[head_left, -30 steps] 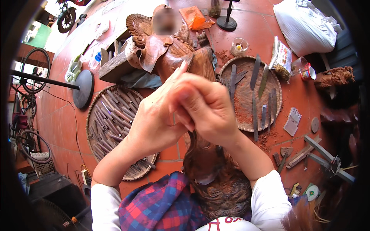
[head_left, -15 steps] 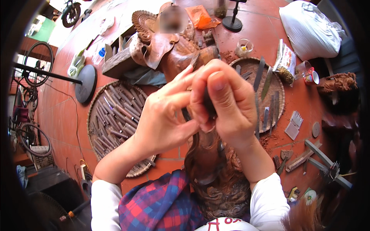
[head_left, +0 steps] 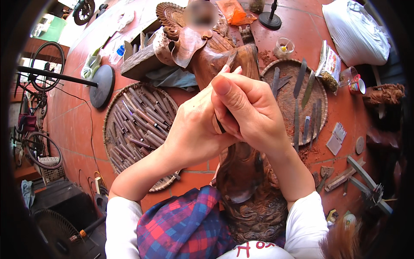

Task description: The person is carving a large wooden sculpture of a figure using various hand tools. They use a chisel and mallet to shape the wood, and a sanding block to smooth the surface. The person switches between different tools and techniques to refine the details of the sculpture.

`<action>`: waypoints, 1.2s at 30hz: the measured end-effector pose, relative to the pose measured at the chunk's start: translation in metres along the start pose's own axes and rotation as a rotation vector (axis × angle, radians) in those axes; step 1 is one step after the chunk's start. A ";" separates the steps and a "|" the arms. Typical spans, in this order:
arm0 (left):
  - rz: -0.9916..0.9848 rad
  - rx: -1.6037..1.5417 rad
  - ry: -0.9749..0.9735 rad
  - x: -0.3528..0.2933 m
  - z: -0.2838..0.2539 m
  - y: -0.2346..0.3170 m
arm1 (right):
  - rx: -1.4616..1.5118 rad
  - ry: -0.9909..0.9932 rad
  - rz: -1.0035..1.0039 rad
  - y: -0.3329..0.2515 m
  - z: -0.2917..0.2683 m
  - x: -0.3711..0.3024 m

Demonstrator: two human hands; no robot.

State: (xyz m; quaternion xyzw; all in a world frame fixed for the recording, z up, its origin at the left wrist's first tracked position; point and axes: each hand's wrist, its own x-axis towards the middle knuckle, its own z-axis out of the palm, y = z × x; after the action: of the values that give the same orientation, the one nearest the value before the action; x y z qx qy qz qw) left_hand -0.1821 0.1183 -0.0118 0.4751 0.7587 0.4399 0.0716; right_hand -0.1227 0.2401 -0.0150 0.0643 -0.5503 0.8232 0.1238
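Note:
A reddish-brown carved wooden statue (head_left: 241, 172) lies lengthwise in front of me, its far end propped up and its scrolled carving near my lap. Over its middle my two hands meet. My right hand (head_left: 254, 110) is curled closed, thumb on top, round something dark. Only a thin dark edge (head_left: 220, 126) of that thing shows between the hands, so its kind is hidden. My left hand (head_left: 194, 123) presses against the right one from the left, its fingers bent and mostly covered. Whether the hands touch the wood beneath them cannot be made out.
On the left, a round woven tray (head_left: 108, 129) holds many wooden-handled tools. At the right, another woven tray (head_left: 319, 86) carries flat metal files. A black stand base (head_left: 102, 86), a wooden block (head_left: 138, 62), a white sack (head_left: 358, 34) and a metal-wood frame (head_left: 366, 177) surround the statue.
My hands have drawn closer together, and the right has turned so the dark thing is more covered. The whole view has shifted slightly, with the surroundings moving right and up.

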 end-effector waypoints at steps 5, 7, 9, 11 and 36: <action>-0.270 -0.159 -0.167 0.004 -0.012 -0.002 | -0.071 0.058 -0.182 0.014 0.000 0.007; -0.070 -0.038 -0.101 -0.002 -0.007 0.000 | 0.002 0.060 -0.145 0.005 0.004 -0.004; 0.003 0.017 -0.026 -0.002 -0.002 0.002 | -0.061 0.053 -0.072 0.006 0.002 -0.001; -0.161 -0.077 -0.184 0.000 -0.012 -0.004 | -0.078 0.093 -0.087 0.012 0.005 0.004; 0.012 0.094 -0.222 0.003 -0.016 -0.002 | -0.046 0.104 -0.081 0.007 0.001 -0.006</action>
State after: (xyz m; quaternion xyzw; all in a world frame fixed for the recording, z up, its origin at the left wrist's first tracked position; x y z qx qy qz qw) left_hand -0.1936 0.1113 -0.0031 0.5281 0.7631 0.3490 0.1301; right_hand -0.1189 0.2361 -0.0228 0.0406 -0.5587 0.8070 0.1869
